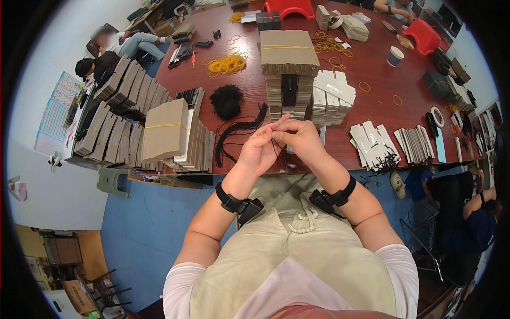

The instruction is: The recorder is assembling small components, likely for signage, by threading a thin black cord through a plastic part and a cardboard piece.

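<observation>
My left hand [259, 152] and my right hand [303, 139] meet above the table's near edge, fingertips touching. Both are closed in a pinch, and a thin black cord [275, 142] shows between them; most of it is hidden by the fingers. Just left of my hands lies a loose bundle of black cords [241, 129], with a fluffy black ball of cord [226, 101] behind it. Beyond my fingers stands a tall stack of grey-brown cards [290, 50], a black piece [289, 90] against its front. White hang tags [333, 94] are piled beside that stack.
White tags with black strings [374, 144] and a row of tags [413, 144] lie at the right. Banded card stacks [166, 129] fill the left. Yellow rubber bands [228, 64], a paper cup [394, 56] and red stools [422, 35] are farther off. Other people sit around the table.
</observation>
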{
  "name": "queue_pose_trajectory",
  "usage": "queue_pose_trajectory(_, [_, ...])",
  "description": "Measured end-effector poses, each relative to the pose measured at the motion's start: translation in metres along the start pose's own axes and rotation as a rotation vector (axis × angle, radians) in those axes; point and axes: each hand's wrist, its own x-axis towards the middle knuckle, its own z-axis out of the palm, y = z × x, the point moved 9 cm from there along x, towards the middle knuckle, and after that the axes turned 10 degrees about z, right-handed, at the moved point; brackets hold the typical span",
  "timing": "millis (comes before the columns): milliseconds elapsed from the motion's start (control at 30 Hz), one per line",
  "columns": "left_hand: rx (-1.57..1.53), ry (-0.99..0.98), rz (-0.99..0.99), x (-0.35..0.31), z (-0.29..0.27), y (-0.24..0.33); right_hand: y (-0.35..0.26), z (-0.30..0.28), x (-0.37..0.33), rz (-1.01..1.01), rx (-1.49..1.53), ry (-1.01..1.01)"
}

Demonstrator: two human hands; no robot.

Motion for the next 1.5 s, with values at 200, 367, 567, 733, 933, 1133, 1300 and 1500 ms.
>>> queue_pose_trajectory(200, [0.143,0.023,-0.027,-0.001,0.008,0.000,0.024,0.001,0.009,0.070,0.138,-0.089])
queue_pose_trajectory(367, [0.317,0.155,0.048,-0.003,-0.008,0.003,0.008,-0.009,0.006,-0.126,0.054,0.035])
queue_pose_trajectory(567, [0.576,0.133,0.051,-0.006,-0.018,0.012,0.012,-0.021,0.008,-0.107,0.043,0.086])
queue_pose_trajectory(733, [0.753,0.231,0.077,-0.009,-0.020,0.019,0.010,-0.030,0.009,-0.066,0.106,0.081])
queue_pose_trajectory(933, [0.902,0.249,0.108,-0.011,-0.019,0.027,0.039,-0.053,0.027,0.002,-1.234,0.195])
queue_pose_trajectory(1133, [0.938,0.229,0.066,-0.014,-0.016,0.022,0.066,-0.053,0.037,0.164,-1.223,0.234])
queue_pose_trajectory(1300, [0.942,0.227,0.059,-0.015,-0.018,0.023,0.071,-0.050,0.037,0.106,-1.273,0.213])
queue_pose_trajectory(1500, [0.965,0.228,0.095,-0.015,-0.024,0.025,0.062,-0.045,0.029,0.025,-1.230,0.147])
